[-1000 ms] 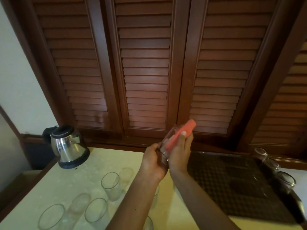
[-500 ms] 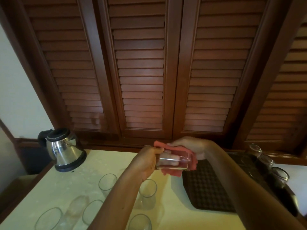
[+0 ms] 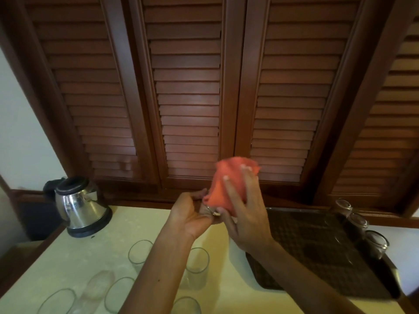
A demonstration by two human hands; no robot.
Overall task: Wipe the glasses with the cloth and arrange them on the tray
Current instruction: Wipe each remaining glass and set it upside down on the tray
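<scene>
glossy metal kettle [image 3: 79, 208], soft cloth [image 3: 226, 186]

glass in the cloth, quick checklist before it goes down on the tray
1. Left hand grips the glass at its exposed end: ok.
2. Right hand holds the cloth wrapped over the glass: ok.
3. Glass wiped all over: cannot tell, the cloth hides most of it.
4. Free space on the tray: ok, the dark mat is bare to the left of the three glasses on the tray along its right edge.
5. Cloth clear of the glass before setting it down: not ok, it covers it.
6. Unwiped glasses on the counter clear of the path to the tray: ok, they stand left of it.
</scene>
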